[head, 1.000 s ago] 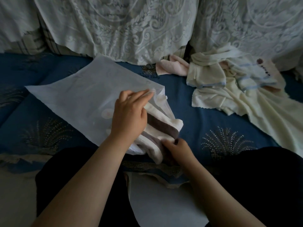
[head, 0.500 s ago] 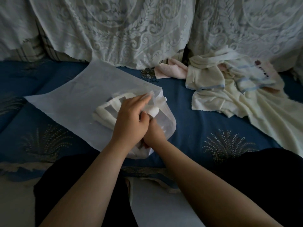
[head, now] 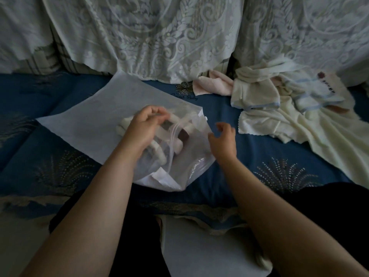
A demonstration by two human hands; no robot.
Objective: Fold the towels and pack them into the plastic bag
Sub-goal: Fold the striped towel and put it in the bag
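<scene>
Left hand (head: 146, 124) pinches the bag (head: 93, 124) film over the folded towel (head: 159, 136) inside it, on the bed. Right hand (head: 222, 139) is free, fingers loosely curled, empty. I should keep the mouth held wide and grab from the pile (head: 279, 108) next. Pile's label print is unreadable.

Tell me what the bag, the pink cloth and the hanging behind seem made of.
Plastic bag: thin translucent film, likely polyethylene; the folded towel shows through and its crumpled edge glints. Pink cloth: soft matte fabric, probably terry or microfibre; the weave is too small to tell. Hanging: white lace, openwork with leaf scrolls.
</scene>
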